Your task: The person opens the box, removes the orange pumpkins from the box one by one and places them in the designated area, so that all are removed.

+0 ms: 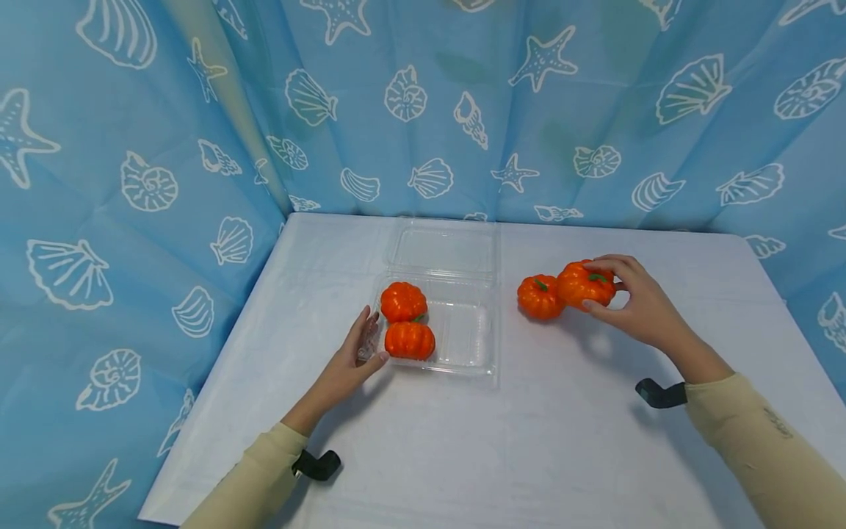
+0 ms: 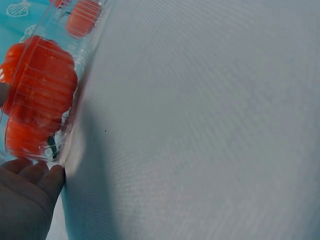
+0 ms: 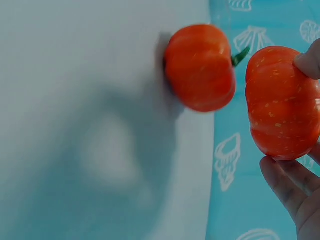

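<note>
My right hand point(image 1: 644, 301) grips a small orange toy pumpkin point(image 1: 584, 285), thumb on one side and fingers on the other. In the right wrist view this pumpkin point(image 3: 280, 105) is held above the table, beside a second pumpkin point(image 3: 200, 67) with a green stem. That second pumpkin point(image 1: 540, 297) rests on the table to the left of my right hand. A clear plastic container point(image 1: 463, 338) lies with its lid point(image 1: 441, 248) folded back. Two pumpkins point(image 1: 410, 341) sit in its left half. With fingers extended, my left hand point(image 1: 346, 360) touches the container's near left corner.
A white cloth point(image 1: 529, 441) covers the table. Blue curtains point(image 1: 463, 147) with white shell prints hang behind it and along the left. Dark wrist cameras point(image 1: 317, 465) are strapped to both forearms.
</note>
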Action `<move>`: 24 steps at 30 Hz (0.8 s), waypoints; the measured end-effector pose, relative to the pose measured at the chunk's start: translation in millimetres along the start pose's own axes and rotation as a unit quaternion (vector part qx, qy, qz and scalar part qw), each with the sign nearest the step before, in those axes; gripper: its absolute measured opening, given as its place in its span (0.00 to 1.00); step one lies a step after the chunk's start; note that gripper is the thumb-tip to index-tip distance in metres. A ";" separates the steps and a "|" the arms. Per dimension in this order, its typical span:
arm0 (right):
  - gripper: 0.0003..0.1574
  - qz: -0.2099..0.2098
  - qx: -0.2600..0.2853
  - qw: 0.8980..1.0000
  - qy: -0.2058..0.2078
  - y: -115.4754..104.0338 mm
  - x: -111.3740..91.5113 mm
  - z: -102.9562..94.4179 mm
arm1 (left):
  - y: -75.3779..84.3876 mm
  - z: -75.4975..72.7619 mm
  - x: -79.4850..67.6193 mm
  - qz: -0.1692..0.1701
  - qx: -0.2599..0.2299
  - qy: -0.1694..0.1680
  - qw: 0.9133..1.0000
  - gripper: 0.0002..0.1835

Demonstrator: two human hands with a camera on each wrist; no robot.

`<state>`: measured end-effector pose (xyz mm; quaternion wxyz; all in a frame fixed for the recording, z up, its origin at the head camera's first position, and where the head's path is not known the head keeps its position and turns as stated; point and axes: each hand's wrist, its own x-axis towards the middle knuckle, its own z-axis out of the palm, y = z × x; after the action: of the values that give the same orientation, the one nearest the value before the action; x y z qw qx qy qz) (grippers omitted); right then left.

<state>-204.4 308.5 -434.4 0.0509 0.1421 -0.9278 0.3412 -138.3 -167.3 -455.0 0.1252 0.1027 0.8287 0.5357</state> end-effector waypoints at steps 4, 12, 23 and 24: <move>0.36 0.011 -0.005 1.000 -0.005 14.4 -4.6 -1.4 | -18.9 2.7 6.0 0.008 0.001 0.005 1.000 0.48; 0.37 0.040 -0.017 0.998 -0.037 37.5 -5.2 2.7 | -44.3 2.8 14.1 0.022 0.003 0.009 1.000 0.49; 0.39 0.057 -0.010 0.996 -0.066 39.3 2.4 19.3 | -44.9 2.2 14.3 0.025 0.004 0.006 1.000 0.50; 0.39 0.056 -0.009 0.996 -0.068 38.2 3.1 21.1 | -45.1 2.2 14.3 0.025 0.003 0.006 1.000 0.50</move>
<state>-218.8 321.9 -473.5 -0.0306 0.1127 -0.9385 0.3250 -152.8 -179.3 -498.5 0.1063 0.1200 0.8286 0.5364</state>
